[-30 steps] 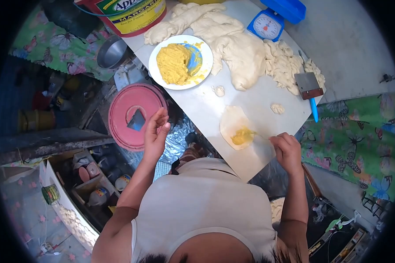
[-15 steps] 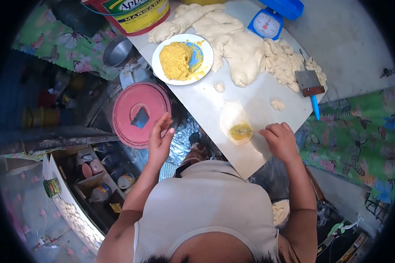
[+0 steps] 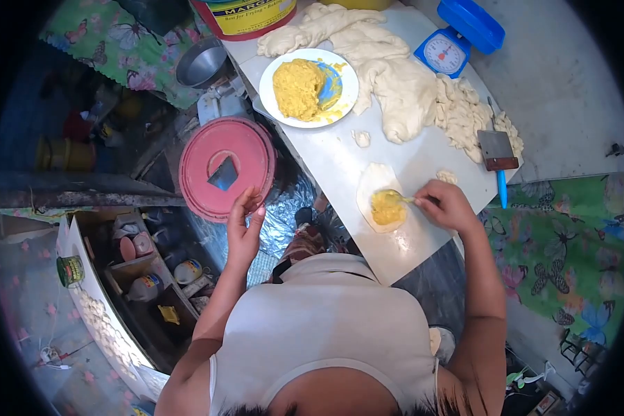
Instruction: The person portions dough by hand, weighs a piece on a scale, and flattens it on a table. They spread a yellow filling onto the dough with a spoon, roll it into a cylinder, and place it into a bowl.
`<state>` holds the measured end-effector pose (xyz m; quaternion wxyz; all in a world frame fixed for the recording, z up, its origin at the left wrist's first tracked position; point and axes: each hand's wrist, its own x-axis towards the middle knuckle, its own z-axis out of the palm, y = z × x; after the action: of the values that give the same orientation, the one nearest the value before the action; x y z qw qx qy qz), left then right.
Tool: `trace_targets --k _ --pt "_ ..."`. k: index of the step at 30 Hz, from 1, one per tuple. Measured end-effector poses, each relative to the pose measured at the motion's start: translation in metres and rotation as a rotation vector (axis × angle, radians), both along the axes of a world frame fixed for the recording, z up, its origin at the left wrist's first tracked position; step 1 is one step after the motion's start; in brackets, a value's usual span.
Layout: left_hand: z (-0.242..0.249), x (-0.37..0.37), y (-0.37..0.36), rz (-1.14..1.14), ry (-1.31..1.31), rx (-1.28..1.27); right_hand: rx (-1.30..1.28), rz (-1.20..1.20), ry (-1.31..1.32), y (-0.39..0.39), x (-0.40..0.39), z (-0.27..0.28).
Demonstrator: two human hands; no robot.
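My right hand (image 3: 447, 206) grips the handle of a small metal spoon (image 3: 403, 200). Its bowl rests in a yellow filling (image 3: 387, 210) on a flattened oval of dough (image 3: 369, 182) near the table's corner. Off to the left, my left hand (image 3: 245, 216) hovers with fingers loosely apart, holding nothing, beside the pink lid. A white plate (image 3: 269, 89) farther up the table carries a large mound of yellow filling (image 3: 298, 90). Behind and right of it spreads a big mass of dough (image 3: 399, 90). Small dough scraps (image 3: 361, 139) lie between the plate and the oval.
A blue kitchen scale (image 3: 445, 54) and a dough scraper with a blue handle (image 3: 498, 154) stand on the right of the table (image 3: 333, 163). A margarine bucket (image 3: 253, 19) is at the back left. Below the table edge sits a pink-lidded bucket (image 3: 194, 170).
The yellow filling looks more heaped and lies lower on the dough oval. My right hand has risen slightly, and the spoon handle now shows. The whole view has shifted a little.
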<state>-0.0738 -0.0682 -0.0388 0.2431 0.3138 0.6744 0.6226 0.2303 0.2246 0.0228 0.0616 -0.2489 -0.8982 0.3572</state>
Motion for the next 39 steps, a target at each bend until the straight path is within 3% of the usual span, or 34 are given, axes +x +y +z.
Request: trace_targets --k 4,8,11,13,17,19,21,23,25,26,28,30,34,37,39 --pt "0.004 0.003 0.003 -0.01 -0.01 0.005 0.191 0.109 -0.02 0.02 -0.041 0.009" --pt "0.003 -0.002 0.002 -0.014 0.007 -0.012 0.129 0.091 0.026 0.028 -0.036 0.022" --pt "-0.001 -0.002 -0.001 -0.009 0.002 -0.023 0.199 0.203 -0.1 0.029 -0.031 0.018" --pt "-0.001 -0.002 0.001 -0.009 0.005 -0.017 0.408 0.075 0.027 0.032 -0.033 0.018" --pt "0.003 0.002 0.005 -0.003 0.058 -0.057 0.375 0.062 -0.14 0.033 -0.032 0.023" --pt "0.01 0.006 0.013 -0.008 0.097 -0.07 0.186 -0.284 -0.017 0.036 -0.045 0.025" --pt "0.027 0.011 0.023 -0.163 0.448 -0.148 0.23 -0.359 0.073 0.043 -0.076 0.031" --pt "0.037 0.024 0.04 -0.183 0.487 -0.102 0.312 -0.332 0.113 0.061 -0.112 0.018" --pt "0.043 0.035 0.055 -0.413 0.704 -0.023 0.254 -0.333 -0.012 0.07 -0.152 0.02" --pt "0.043 0.044 0.061 -0.419 0.707 -0.022 0.254 -0.339 -0.01 0.071 -0.162 0.016" --pt "0.044 0.062 0.073 -0.592 0.864 0.073 0.713 -0.161 0.423 0.067 -0.172 0.015" --pt "0.04 0.079 0.079 -0.663 0.896 0.068 0.514 -0.009 0.34 0.046 -0.136 0.043" --pt "0.029 0.1 0.083 -0.686 0.995 0.065 -0.021 0.367 0.149 0.002 -0.028 0.028" --pt "0.02 0.112 0.085 -0.635 1.019 0.013 0.095 0.325 0.078 -0.034 0.002 -0.011" --pt "0.017 0.116 0.089 -0.616 1.024 0.002 0.238 0.166 0.216 -0.051 0.005 -0.031"
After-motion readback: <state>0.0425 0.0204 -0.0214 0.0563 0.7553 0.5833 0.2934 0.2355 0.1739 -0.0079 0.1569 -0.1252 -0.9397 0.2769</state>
